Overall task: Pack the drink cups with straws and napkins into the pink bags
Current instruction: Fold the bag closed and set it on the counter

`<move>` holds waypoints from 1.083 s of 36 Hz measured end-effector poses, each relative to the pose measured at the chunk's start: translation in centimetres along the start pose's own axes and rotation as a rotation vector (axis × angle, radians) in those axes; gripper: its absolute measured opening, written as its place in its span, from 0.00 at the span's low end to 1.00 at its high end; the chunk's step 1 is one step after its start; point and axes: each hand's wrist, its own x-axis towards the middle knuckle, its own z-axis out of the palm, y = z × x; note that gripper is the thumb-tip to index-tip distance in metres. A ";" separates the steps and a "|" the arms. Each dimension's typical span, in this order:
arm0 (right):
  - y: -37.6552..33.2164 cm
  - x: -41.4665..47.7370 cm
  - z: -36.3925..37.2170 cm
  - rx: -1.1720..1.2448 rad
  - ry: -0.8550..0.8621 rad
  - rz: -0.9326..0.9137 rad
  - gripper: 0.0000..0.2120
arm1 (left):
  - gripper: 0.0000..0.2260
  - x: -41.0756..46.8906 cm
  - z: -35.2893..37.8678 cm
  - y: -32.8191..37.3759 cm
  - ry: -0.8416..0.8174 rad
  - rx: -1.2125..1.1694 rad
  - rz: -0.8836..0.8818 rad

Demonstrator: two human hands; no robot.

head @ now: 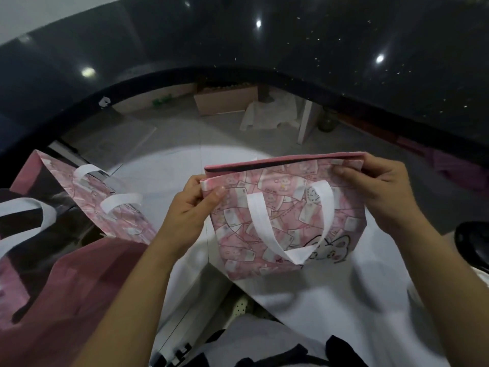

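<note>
Holding a pink bag (285, 221) up in front, below the dark counter (344, 49) edge: L hand (193, 207) pinches its top-left corner, R hand (378, 186) pinches top-right, mouth barely parted. White handle (288, 223) hangs down the front. More pink bags (87, 197) lie to the left w/ white handles.

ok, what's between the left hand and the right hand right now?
Head view: the pink bag, pinched by the left hand and right hand at its top corners, mouth barely parted, white handle hanging down its front.
</note>
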 end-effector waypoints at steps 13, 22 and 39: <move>1.5 -0.2 0.6 -0.047 0.214 0.110 0.05 | 0.08 1.2 1.1 -0.7 0.238 -0.128 0.016; 1.1 -0.1 -0.9 -0.053 0.085 0.073 0.09 | 0.12 1.8 0.6 -1.0 0.238 -0.159 0.032; 0.3 0.8 -4.3 -0.156 -0.365 0.073 0.05 | 0.15 2.2 -2.5 -0.5 -0.143 0.214 0.082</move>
